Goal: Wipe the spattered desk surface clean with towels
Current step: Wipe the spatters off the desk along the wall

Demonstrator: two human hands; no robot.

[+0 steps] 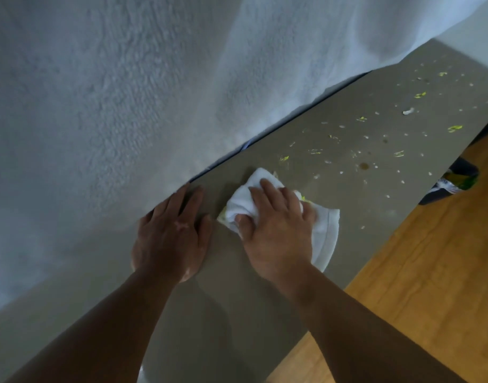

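Observation:
A grey-brown desk (237, 313) runs from the lower left to the upper right along a textured white wall. My right hand (278, 225) presses a bunched white towel (324, 239) onto the desk, thumb and fingers curled into its folds; yellow-green smears show on the cloth. My left hand (171, 230) lies flat on the desk beside the towel, fingers straight, close to the wall. White and yellow-green spatter (375, 139) dots the desk beyond the towel, with a brown spot (364, 166) among it.
The textured white wall (113, 106) borders the desk's far edge. A wooden floor (430, 272) lies off the desk's near edge at right. A dark object with a green and white item (455, 181) sits on the floor by the desk edge.

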